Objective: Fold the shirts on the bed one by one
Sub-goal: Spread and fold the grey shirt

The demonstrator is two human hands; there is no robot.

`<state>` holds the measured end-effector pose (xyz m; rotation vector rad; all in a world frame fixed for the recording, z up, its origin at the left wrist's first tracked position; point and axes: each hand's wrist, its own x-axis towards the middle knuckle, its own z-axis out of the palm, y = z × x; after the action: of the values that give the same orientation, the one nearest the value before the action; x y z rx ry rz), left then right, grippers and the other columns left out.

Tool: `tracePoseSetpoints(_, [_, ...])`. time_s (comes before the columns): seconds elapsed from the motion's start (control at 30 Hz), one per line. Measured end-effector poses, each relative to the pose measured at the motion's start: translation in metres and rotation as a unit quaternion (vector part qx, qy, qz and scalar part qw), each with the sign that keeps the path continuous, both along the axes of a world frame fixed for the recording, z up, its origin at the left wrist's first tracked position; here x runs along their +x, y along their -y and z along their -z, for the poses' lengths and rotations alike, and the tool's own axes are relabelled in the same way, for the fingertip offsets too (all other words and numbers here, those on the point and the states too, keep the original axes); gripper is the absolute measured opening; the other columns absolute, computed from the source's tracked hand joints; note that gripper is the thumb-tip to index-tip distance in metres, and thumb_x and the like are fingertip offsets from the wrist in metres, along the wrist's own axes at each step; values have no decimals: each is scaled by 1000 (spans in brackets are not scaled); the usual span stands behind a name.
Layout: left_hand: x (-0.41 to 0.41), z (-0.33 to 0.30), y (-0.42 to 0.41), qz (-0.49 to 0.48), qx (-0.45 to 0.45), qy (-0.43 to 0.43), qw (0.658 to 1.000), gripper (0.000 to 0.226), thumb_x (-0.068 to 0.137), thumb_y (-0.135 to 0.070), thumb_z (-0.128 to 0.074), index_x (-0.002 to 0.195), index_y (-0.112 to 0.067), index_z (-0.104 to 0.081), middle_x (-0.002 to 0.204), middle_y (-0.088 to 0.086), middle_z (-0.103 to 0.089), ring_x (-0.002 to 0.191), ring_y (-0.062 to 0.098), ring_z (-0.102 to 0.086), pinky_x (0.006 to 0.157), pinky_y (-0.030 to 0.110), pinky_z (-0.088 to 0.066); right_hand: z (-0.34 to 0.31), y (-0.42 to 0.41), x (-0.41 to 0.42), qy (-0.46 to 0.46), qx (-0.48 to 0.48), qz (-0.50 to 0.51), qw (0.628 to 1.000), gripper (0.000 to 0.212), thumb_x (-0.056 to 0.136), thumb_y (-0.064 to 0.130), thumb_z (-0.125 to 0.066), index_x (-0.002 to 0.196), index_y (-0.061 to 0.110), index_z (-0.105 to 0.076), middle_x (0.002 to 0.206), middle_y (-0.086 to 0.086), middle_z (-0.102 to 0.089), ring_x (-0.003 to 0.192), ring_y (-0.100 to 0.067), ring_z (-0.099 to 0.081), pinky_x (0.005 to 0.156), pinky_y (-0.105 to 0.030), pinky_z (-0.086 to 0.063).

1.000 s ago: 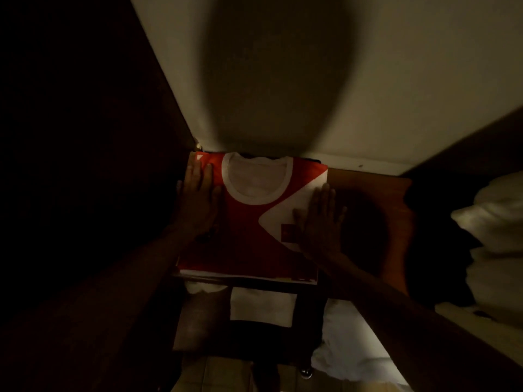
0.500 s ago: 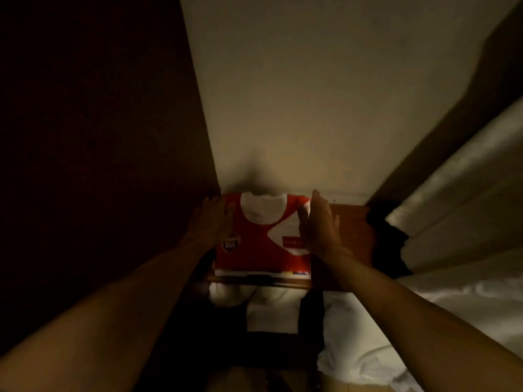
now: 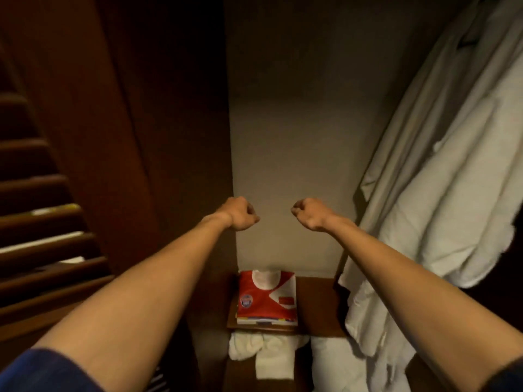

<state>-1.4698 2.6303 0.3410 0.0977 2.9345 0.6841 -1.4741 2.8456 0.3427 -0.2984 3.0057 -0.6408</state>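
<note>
Both hands have lifted off the folded red and white shirt (image 3: pixel 267 295) since the earlier frames, where they pressed flat on either side of its collar. Now the left hand (image 3: pixel 240 213) and the right hand (image 3: pixel 310 213) hang in the air at about the same height, each curled into a loose fist that holds nothing. Bare forearms stretch forward from the near corners of the view, and a dark blue sleeve (image 3: pixel 42 372) shows at the near left.

That shirt lies well below and beyond the fists, collar toward the far wall, on top of a small stack of other folded items whose coloured edges show at its near side. The stack sits on the left part of a dark wooden shelf (image 3: pixel 317 306) inside a dim closet. Its long axis runs near to far, in line with the gap between the two arms, so neither hand is clearly nearer to it.

Pale rolled towels (image 3: pixel 266 349) sit on a lower level under the shelf. A white robe (image 3: pixel 441 176) hangs at the right, and a slatted wooden door (image 3: pixel 42 236) stands at the left.

No bed and no unfolded shirts are in view. Judging from this, the red shirt is finished and put away, and the next one to fold lies somewhere outside the picture, away from the closet.
</note>
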Motion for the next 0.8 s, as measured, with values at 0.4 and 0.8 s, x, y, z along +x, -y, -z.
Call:
tracePoseSetpoints(0.4, [164, -201, 77, -20, 98, 171, 980, 33, 96, -31, -63, 124, -13, -64, 112, 8, -70, 98, 27, -72, 92, 47, -57, -179, 71, 81, 60, 74, -118, 988, 21, 95, 20, -53, 111, 20, -67, 108, 0, -70, 94, -17, -70, 77, -35, -55])
tracePoseSetpoints(0.8, [308, -234, 224, -219, 36, 206, 953, 32, 100, -33, -56, 125, -14, -62, 115, 10, -71, 106, 27, -70, 90, 44, -55, -204, 253, 149, 235, 136, -373, 887, 28, 94, 17, -63, 121, 16, -66, 118, -4, -69, 103, -24, -70, 93, -48, -54])
